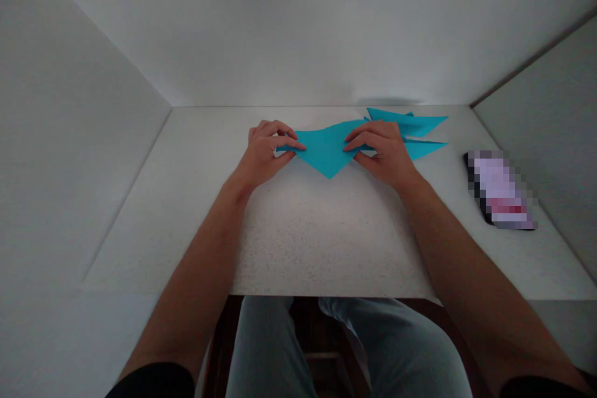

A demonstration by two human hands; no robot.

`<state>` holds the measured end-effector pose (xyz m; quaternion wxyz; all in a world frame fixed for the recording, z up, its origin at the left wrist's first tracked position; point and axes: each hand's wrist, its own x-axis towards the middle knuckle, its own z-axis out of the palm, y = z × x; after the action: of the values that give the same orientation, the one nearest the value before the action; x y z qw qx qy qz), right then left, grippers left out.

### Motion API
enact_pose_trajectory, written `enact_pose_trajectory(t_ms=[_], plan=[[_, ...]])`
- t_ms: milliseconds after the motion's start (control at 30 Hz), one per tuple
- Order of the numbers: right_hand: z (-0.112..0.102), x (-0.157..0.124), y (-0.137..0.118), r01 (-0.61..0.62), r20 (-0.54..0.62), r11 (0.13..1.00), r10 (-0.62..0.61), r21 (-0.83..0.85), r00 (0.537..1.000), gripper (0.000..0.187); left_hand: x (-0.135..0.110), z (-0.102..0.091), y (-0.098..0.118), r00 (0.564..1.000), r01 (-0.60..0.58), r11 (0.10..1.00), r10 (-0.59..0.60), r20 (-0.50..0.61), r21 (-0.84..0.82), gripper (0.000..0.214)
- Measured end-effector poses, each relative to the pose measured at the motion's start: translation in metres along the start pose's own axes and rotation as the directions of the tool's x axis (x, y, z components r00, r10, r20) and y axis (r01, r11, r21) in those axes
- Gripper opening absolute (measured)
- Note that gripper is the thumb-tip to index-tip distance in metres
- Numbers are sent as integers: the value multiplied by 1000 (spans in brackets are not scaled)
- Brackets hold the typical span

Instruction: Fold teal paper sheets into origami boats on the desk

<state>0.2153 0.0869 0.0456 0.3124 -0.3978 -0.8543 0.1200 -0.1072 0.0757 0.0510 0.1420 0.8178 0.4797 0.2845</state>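
- We hold a blue paper between our two hands, just above or on the white table; we cannot tell whether it touches the surface.
- Our left hand pinches the paper near its left end, fingertips on the upper face and thumb at the lower edge; a small tip of blue shows between our fingers.
- Our right hand pinches the other side in the same manner, thumb low and fingers bent over the top.
- The middle of the paper spans the gap between our grips, and its lower corner points toward us, below both sets of fingertips.
- Beyond and to the right of our right hand we see blue folded pieces with pointed ends; our hand hides part of them, so we cannot count them.
- Farther right on the table, well apart from our hands, lies a phone, its screen blurred.
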Motion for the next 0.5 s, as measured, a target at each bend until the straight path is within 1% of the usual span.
enact_pose_trajectory(t_ms=[67,133,200,333,400,500], plan=[[1,0,0,-10,117,999,14,-37,993,16,-2,-1,1,992,24,999,-27,120,27,17],[3,0,0,0,220,999,10,-47,975,21,-3,1,0,971,23,999,-28,239,23,18],[6,-1,1,10,280,999,1,-39,960,26,-3,4,0,950,16,1000,-15,312,-3,19],[8,-2,4,18,293,1000,-19,8,956,31,-3,4,3,932,10,999,8,363,-48,25],[8,-1,7,4,284,999,-16,44,959,30,-2,2,3,936,20,999,-3,352,-44,26],[9,0,13,-15,262,995,-11,97,965,28,-1,-4,-1,947,53,997,-33,318,-55,21]])
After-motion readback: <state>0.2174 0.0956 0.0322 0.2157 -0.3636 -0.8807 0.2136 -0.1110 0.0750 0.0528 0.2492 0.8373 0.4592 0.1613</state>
